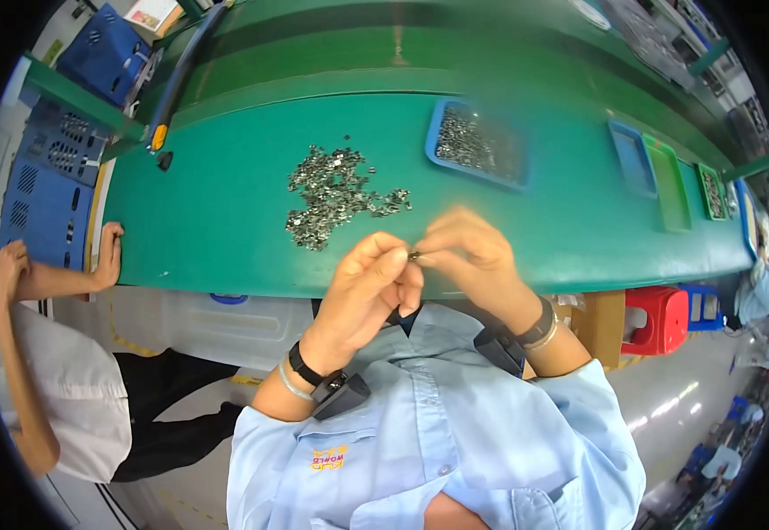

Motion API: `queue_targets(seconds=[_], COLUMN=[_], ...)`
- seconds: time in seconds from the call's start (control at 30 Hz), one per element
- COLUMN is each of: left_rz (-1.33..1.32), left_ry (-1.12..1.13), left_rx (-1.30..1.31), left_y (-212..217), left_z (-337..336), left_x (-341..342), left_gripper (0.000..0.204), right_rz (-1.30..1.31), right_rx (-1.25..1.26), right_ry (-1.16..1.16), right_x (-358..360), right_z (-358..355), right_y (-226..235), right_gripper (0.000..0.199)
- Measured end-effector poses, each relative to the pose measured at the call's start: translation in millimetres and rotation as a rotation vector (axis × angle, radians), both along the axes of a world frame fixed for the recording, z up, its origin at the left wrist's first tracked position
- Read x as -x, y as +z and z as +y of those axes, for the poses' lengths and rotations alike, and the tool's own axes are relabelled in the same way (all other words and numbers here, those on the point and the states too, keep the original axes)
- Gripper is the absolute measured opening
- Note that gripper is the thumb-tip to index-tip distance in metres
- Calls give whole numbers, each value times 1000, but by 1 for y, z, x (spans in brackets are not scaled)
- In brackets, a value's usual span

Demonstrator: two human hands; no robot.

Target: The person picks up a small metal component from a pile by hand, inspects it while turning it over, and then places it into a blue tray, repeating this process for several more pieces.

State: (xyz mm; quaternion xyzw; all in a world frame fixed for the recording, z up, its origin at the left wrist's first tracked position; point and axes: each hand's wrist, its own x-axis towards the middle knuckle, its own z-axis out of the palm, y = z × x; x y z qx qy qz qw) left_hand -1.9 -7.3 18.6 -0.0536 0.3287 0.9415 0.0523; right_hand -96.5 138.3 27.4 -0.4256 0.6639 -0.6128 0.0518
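Note:
My left hand and my right hand meet in front of my chest, above the near edge of the green table. Between their fingertips is a small dark metal piece, too small to name more closely. Both hands pinch at it, the left with thumb and forefinger, the right from the other side. Beyond my left hand, a loose pile of small shiny metal parts lies spread on the table. Farther off, to the right of the pile, a blue tray holds many similar parts; its right side is blurred.
At the far right sit a blue tray, a green tray and a small green bin of parts. Blue crates stand at the left, where another person's hand rests on the table edge. A red stool is below, right.

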Motion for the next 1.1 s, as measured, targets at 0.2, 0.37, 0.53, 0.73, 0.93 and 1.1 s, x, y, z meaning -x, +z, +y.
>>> queue_targets(seconds=[0.2,0.37,0.53,0.73,0.93,1.1], left_rz=[-45,-84,17,4,-9,-63], left_ry=[80,-8,24,58,-39,43], left_rx=[34,63,0,13,-13,56], left_y=[2,-12,-5,-8,-6,1], left_z=[-11,5,14,17,18,8], left_x=[-20,-7,-12,-3,5,4], left_gripper=[12,14,21,18,17,17], right_rz=[51,0,-57,-126,62,139], right_rx=[-5,-78,-57,-14,-76,-90], right_ry=[56,-46,14,82,26,73], right_x=[-9,-7,-7,7,10,22], right_z=[-14,8,11,9,21,3], right_y=[8,-13,-7,-17,-4,13], right_gripper=[8,8,13,13,8,5])
